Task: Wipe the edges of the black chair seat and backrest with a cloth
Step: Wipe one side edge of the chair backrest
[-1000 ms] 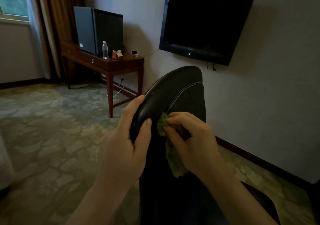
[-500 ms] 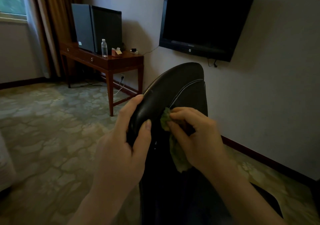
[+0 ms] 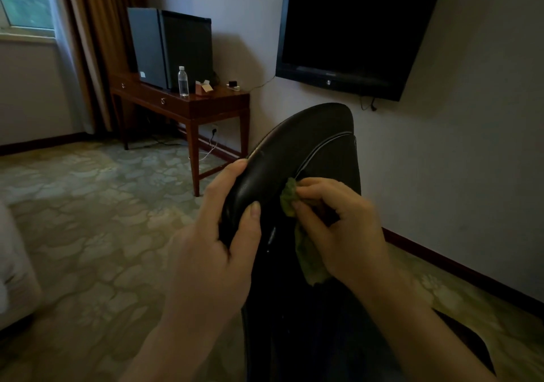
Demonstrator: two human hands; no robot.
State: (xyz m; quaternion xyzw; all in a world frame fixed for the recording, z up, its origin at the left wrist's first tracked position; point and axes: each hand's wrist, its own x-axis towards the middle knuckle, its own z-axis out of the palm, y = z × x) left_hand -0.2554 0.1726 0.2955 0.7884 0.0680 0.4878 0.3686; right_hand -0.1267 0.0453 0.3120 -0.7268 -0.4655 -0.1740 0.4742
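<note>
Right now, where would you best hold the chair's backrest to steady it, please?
Probably the rounded top edge of the backrest, from the left, as the left hand does: it is slim enough to wrap, leaving the seam free for the cloth in the right hand.

gripping the top edge of the black backrest (image 3: 303,146) with the left hand (image 3: 217,252), pinching a green cloth (image 3: 290,197) against its piped seam with the right hand (image 3: 344,231).

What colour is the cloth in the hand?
Green, a yellowish green cloth, seen in the head view, pinched by the right hand.
</note>
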